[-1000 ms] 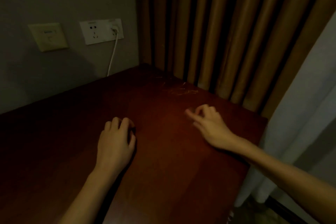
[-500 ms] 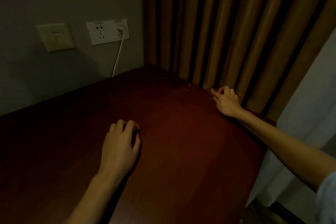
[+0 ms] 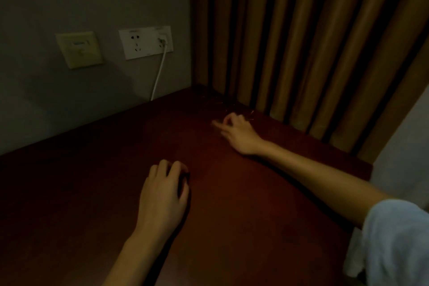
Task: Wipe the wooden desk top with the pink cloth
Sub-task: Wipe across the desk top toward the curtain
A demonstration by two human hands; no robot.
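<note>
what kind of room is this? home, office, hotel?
Probably a hotel room or bedroom, dimly lit. A dark reddish wooden desk top sits in a corner against a grey wall with a white socket plate and plugged-in white cable, beside long brown pleated curtains.

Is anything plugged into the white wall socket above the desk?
Plugged in. A white cable runs from the right side of the white socket down behind the desk. Its left outlet holes are free.

You're looking at a dark reddish-brown desk top (image 3: 232,193), tan vertically pleated curtains (image 3: 301,42), a white socket plate (image 3: 145,42), and a pale blue sleeve (image 3: 399,239).
</note>
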